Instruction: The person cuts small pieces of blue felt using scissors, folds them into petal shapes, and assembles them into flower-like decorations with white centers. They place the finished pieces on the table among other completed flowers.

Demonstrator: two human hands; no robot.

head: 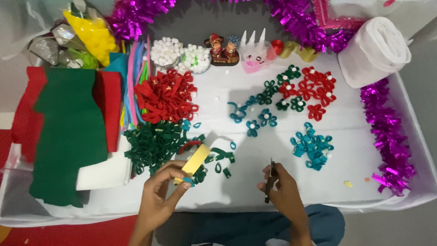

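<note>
My left hand (pixel 161 193) pinches a small teal felt loop (pixel 188 182) together with a yellow strip (pixel 195 160) that slants up to the right. It hovers beside a heap of dark green felt loops (pixel 154 143). My right hand (pixel 282 189) grips a thin dark tool (pixel 270 180), perhaps scissors or tweezers, held upright near the table's front edge. Both hands sit close together over the white table (pixel 255 182).
Red loops (pixel 166 95) lie behind the green heap. Finished felt flowers in teal, green and red (pixel 300 89) spread mid-right, with loose teal loops (pixel 312 146). Felt sheets (pixel 68 132) lie left, a white roll (pixel 375 50) back right, and magenta tinsel (pixel 387 136) along the right edge.
</note>
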